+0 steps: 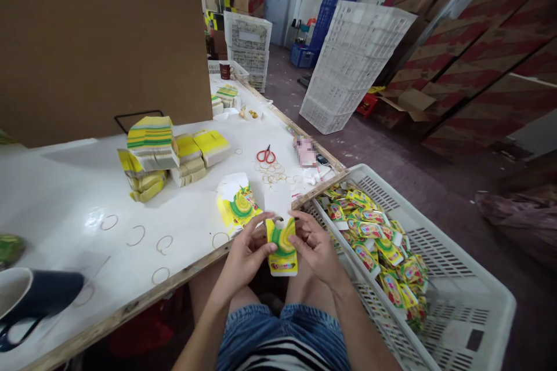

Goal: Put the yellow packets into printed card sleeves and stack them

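Note:
My left hand [247, 255] and my right hand [315, 246] both pinch a small yellow and green printed carton [282, 249] held upright above my lap, at the table's front edge. Its white top flap [278, 200] stands open. Just left of it a loose pile of flat cartons [237, 203] of the same print lies on the white table [65, 197].
Bundled stacks of flat cartons [152, 153] sit mid-table. Red scissors [266, 155] and rubber bands [274, 173] lie to the right. A white crate [456, 278] with several folded cartons stands at my right. A brown cardboard sheet [104, 40] rises behind. Crates stand farther back.

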Motion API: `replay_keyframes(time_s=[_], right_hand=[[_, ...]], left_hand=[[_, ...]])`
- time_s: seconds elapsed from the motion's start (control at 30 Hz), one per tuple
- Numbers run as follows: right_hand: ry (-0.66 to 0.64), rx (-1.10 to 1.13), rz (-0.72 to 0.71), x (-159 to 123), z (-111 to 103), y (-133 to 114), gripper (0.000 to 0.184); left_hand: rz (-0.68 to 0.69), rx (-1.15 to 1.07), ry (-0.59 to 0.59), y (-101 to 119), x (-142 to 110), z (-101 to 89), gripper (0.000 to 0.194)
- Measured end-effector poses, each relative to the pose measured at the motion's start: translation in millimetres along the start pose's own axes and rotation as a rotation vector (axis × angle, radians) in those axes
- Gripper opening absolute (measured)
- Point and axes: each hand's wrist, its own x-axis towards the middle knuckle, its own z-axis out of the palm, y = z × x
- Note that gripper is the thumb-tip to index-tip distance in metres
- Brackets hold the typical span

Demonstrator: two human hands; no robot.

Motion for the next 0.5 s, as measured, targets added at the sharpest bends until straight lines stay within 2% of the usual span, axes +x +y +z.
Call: replay_keyframes(time_s=[0.1, 0.17, 0.27, 0.33, 0.4, 0.5], right_hand=[[-0.093, 0.021, 0.0, 1.7, -10.3, -2.9, 0.018], [-0.066, -0.02, -0.015, 2.2, -13.2, -4.0, 0.018], [0.016, -0.046, -0.045, 2.1, -11.8, -3.8, 0.019], [0.078, 0.012, -0.031, 1.9, -9.8, -3.3, 0.02], [0.111, 0.053, -0.02, 2.1, -10.3, -4.2, 0.031], [0.093, -0.057, -0.115, 2.5, -17.0, -8.8, 0.029]], left_hand=[[-0.022, -0.036, -0.036, -1.5, -2.4, 1.1, 0.036], [-0.035, -0.058, -0.045, -3.3, -3.8, 3.9, 0.037], [-0.068, -0.116, -0.071, -5.1, -4.6, 7.5, 0.062], [-0.08, -0.144, -0.094, -5.3, -3.8, 8.4, 0.074], [-0.082, -0.121, -0.104, -4.7, -2.2, 8.4, 0.068], [-0.068, -0.05, -0.058, -3.6, 0.3, 9.2, 0.049]])
